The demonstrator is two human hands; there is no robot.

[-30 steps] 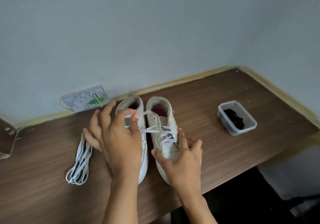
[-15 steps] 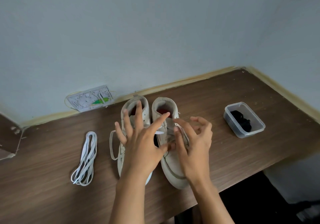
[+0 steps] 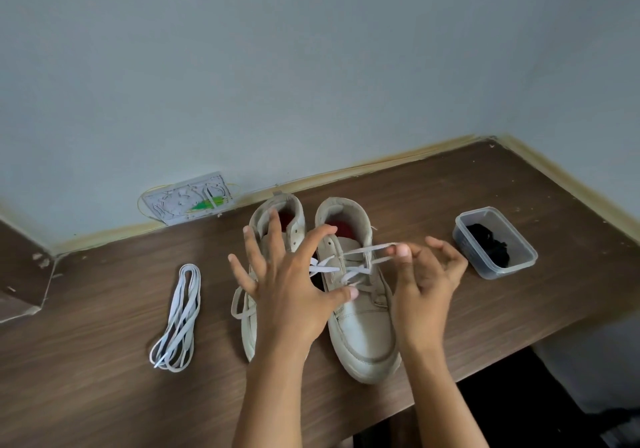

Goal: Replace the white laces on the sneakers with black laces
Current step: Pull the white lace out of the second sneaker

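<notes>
Two white high-top sneakers stand side by side on the wooden table, heels toward the wall. The left sneaker [image 3: 248, 323] is largely covered by my left hand [image 3: 291, 285], whose fingers are spread, thumb touching the right sneaker [image 3: 363, 330]. My right hand [image 3: 424, 274] pinches a white lace [image 3: 367, 252] of the right sneaker and draws it out to the right. A loose bundle of white laces [image 3: 178, 319] lies to the left. Black laces [image 3: 490, 245] sit in a clear plastic container [image 3: 512, 267] at the right.
A flat white plastic piece with a green part [image 3: 188, 200] leans at the wall behind the sneakers. The table's front edge [image 3: 485, 361] runs close under my right forearm. A wall corner closes the table at the back right.
My right hand has taken hold of the right sneaker's lace and pulled it out to the right. My left hand stays spread over the left sneaker.
</notes>
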